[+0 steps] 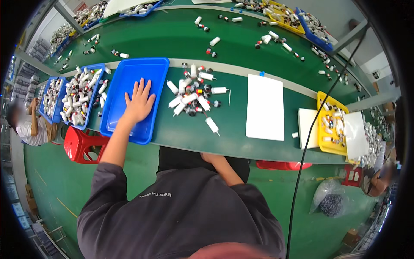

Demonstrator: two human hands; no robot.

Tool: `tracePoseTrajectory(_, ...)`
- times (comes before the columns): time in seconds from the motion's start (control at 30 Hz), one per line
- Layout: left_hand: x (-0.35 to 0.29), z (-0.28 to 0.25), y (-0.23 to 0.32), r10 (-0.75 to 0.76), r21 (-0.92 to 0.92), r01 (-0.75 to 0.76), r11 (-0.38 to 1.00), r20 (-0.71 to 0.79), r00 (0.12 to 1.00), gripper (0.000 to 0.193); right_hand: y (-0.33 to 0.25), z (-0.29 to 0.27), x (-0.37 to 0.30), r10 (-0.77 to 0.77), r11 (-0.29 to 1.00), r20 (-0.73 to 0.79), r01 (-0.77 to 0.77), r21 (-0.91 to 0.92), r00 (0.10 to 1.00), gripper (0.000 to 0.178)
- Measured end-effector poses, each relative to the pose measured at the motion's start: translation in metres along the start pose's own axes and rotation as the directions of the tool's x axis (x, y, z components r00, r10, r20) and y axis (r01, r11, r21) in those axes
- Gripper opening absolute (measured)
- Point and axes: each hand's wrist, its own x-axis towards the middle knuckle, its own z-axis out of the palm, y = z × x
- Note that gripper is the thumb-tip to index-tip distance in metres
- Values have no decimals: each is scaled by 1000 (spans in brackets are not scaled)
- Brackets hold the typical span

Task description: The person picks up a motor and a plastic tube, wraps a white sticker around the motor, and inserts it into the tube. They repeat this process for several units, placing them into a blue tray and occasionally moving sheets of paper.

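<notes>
My left hand [139,106] lies flat with fingers spread on the bottom of a blue plastic tray [116,82], which holds nothing else. My right hand [208,157] rests in my lap by the table's front edge, its fingers hidden. To the right of the tray is a loose pile of small white cylindrical parts [189,98] with narrow tips, mixed with black, red and yellow pieces. One white cylinder [211,125] lies nearer to me, apart from the pile. Further right, a white sheet of paper [265,108] lies on the green table [194,144].
Filled blue trays [89,118] stand at left, and a yellow tray [321,146] of parts at right. Beyond a pale rail, a green belt [172,32] carries scattered parts. A black cable [297,185] hangs across the right side. Red stools [75,144] and other people sit at both sides.
</notes>
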Motion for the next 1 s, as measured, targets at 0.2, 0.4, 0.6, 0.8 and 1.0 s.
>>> tracePoseTrajectory(0.2, 120, -22, 47, 313, -437, -464, 771, -375, 873, 47, -11, -99, -163, -176, 680, -21, 137, 721, 984, 31)
tracePoseTrajectory(0.4, 352, -2, 98, -122, -830, 18, 557, -61, 991, 67, -38, -228, -198, -148, 594, -158, 215, 775, 976, 19)
tracePoseTrajectory(0.6, 416, 13, 153, -270, -480, 235, 845, -3, 963, 69, -37, -302, -45, 285, 834, -632, 139, 534, 721, 15)
tracePoseTrajectory(0.8, 378, 1, 126, 122, -953, -10, 302, 28, 992, 41, -66, -353, 179, -13, 1000, -558, 10, -8, 830, 52)
tracePoseTrajectory(1.0, 208, -116, 96, -18, -988, -62, -140, -60, 998, 43, -42, -343, 254, -109, 975, -568, -24, -221, 816, 35)
